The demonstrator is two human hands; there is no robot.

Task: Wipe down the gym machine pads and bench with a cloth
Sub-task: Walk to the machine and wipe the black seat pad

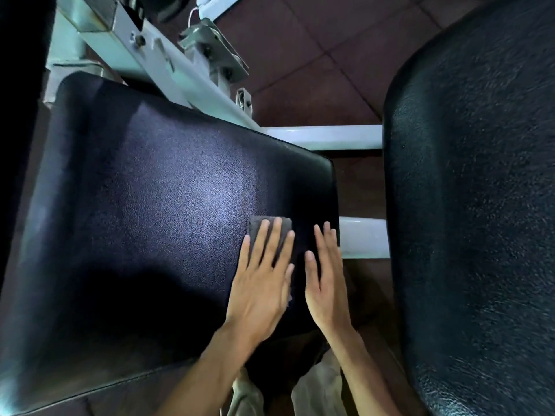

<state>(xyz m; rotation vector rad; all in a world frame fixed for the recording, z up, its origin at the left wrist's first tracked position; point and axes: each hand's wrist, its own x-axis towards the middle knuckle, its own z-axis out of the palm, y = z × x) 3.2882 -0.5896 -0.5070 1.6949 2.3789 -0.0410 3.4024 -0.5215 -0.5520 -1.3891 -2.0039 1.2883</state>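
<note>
Both hands lie flat on the black pad (150, 205): left hand (261, 283) presses a grey cloth (270, 225) with straight fingers, right hand (324, 283) open beside it, holding nothing.

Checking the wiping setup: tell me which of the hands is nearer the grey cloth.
Left. The left hand presses flat on the grey cloth, fingers straight. The right hand lies beside it on the bench pad, apart from the cloth.

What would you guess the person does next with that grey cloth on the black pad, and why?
Probably slide the cloth leftward across the pad. The left hand presses it flat with straight fingers near the pad's right edge, the right hand rests flat beside it, and the broad stretch of pad to the left lies ahead of the cloth.
</note>
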